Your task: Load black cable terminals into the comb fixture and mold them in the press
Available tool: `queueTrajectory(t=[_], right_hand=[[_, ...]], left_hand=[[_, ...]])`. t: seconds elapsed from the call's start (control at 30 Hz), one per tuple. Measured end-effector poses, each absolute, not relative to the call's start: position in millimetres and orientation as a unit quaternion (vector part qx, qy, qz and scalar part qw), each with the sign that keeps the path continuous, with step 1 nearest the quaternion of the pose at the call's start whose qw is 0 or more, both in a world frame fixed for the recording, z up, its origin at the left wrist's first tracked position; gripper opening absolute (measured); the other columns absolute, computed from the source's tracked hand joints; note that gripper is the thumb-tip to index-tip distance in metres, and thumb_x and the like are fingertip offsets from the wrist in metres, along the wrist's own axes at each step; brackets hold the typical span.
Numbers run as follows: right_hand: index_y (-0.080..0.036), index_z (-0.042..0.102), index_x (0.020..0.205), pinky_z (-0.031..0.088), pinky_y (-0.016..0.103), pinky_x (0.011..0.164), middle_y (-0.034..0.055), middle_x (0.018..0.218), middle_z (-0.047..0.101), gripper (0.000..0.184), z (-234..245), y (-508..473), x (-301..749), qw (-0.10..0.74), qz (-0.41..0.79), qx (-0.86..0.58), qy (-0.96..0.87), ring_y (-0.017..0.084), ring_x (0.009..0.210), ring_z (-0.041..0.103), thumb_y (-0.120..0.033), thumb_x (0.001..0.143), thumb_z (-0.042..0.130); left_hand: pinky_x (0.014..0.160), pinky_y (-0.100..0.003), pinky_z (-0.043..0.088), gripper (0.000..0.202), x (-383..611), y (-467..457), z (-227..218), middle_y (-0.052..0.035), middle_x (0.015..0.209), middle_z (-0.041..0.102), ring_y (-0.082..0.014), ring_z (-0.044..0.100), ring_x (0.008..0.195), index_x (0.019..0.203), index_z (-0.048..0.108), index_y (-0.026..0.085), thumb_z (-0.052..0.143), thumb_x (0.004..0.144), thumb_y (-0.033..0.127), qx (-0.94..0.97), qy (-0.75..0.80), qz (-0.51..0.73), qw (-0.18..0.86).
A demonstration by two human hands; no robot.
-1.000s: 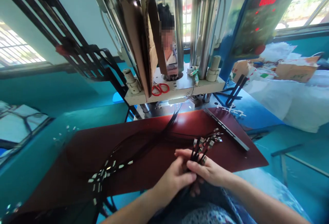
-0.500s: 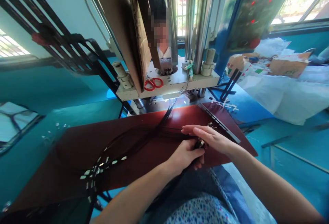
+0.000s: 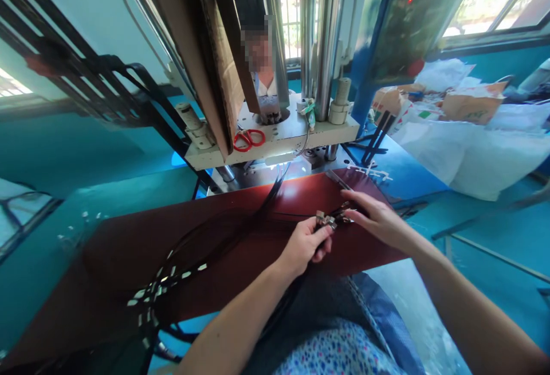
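Observation:
My left hand (image 3: pixel 302 245) is closed around a bundle of black cables, whose metal connectors (image 3: pixel 326 220) stick out above the thumb. Just to its right, my right hand (image 3: pixel 373 215) has its thumb and fingers apart. A few more cable ends (image 3: pixel 345 210) lie on the board by those fingertips; whether the fingers touch them is unclear. Black cables (image 3: pixel 240 231) run across the reddish-brown board (image 3: pixel 116 249), and several pale connector ends (image 3: pixel 163 289) hang at its left side. Some cables (image 3: pixel 277 183) lead into the lit gap of the press.
Ahead stands a press with a white plate (image 3: pixel 296 140), where red-handled scissors (image 3: pixel 249 140) lie beside a cardboard sheet (image 3: pixel 223 77). A control box (image 3: pixel 399 31) hangs at right. White bags (image 3: pixel 447 157) fill the right side. A person (image 3: pixel 264 82) is behind the press.
My right hand has moved off the left hand toward the right, uncovering the connectors in the left grip. The view has shifted slightly, and the red display reads differently.

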State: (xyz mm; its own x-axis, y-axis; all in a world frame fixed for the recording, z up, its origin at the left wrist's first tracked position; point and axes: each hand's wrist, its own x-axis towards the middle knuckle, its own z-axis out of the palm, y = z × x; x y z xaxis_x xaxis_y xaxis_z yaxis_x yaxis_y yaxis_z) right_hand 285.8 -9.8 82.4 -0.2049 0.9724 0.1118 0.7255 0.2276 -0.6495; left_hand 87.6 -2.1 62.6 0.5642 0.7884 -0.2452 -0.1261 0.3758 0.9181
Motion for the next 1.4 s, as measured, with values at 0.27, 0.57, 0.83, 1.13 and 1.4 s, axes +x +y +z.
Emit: queueTrajectory(t=[0.27,0.57,0.83,1.13,1.4], right_hand=[[-0.015,0.053,0.102,0.039,0.031,0.06,0.0124,0.096,0.061,0.03,68.7,-17.4,311.5,-0.039,0.071,-0.746,-0.662,0.027,0.084,0.06,-0.019,0.073,0.047],[-0.021,0.043,0.072,0.034,0.021,0.036,-0.0049,0.052,0.051,0.014,53.9,-34.7,287.3,0.456,0.57,-0.54,-0.418,0.012,0.037,0.049,-0.023,0.062,0.053],[-0.021,0.043,0.084,0.029,0.019,0.027,-0.0082,0.049,0.048,0.026,42.0,-43.4,230.4,0.582,0.564,-0.452,-0.373,0.009,0.027,0.04,-0.046,0.083,0.05],[-0.022,0.046,0.08,0.028,0.022,0.025,-0.0061,0.039,0.046,0.043,39.5,-38.7,224.0,0.542,0.495,-0.544,-0.405,0.013,0.026,0.041,-0.065,0.083,0.039],[-0.023,0.047,0.083,0.03,0.023,0.027,-0.0071,0.043,0.044,0.037,37.3,-41.8,218.2,0.526,0.468,-0.543,-0.457,0.012,0.029,0.039,-0.06,0.085,0.042]], left_hand=[[0.03,-0.015,0.019,0.032,80.5,0.4,60.7,0.0043,0.059,0.05,-0.0012,0.036,0.033,0.074,0.048,0.014,0.062,0.071,0.043,0.497,0.397,0.342,0.691],[0.036,-0.017,0.027,0.021,84.2,-7.9,58.0,0.0058,0.06,0.045,-0.0025,0.035,0.036,0.085,0.052,0.015,0.056,0.077,0.034,0.581,0.397,0.355,0.615],[0.059,-0.019,0.039,0.018,84.7,-13.1,66.9,0.0007,0.07,0.055,-0.0094,0.047,0.063,0.078,0.058,0.014,0.065,0.068,0.027,0.635,0.391,0.348,0.569],[0.045,-0.019,0.026,0.014,98.8,-5.3,61.1,0.0064,0.045,0.042,-0.0052,0.033,0.042,0.06,0.052,0.015,0.058,0.067,0.025,0.575,0.409,0.276,0.652],[0.045,-0.019,0.025,0.009,96.3,-1.1,60.0,0.0068,0.044,0.042,-0.0048,0.032,0.042,0.056,0.052,0.014,0.056,0.063,0.018,0.573,0.43,0.285,0.637]])
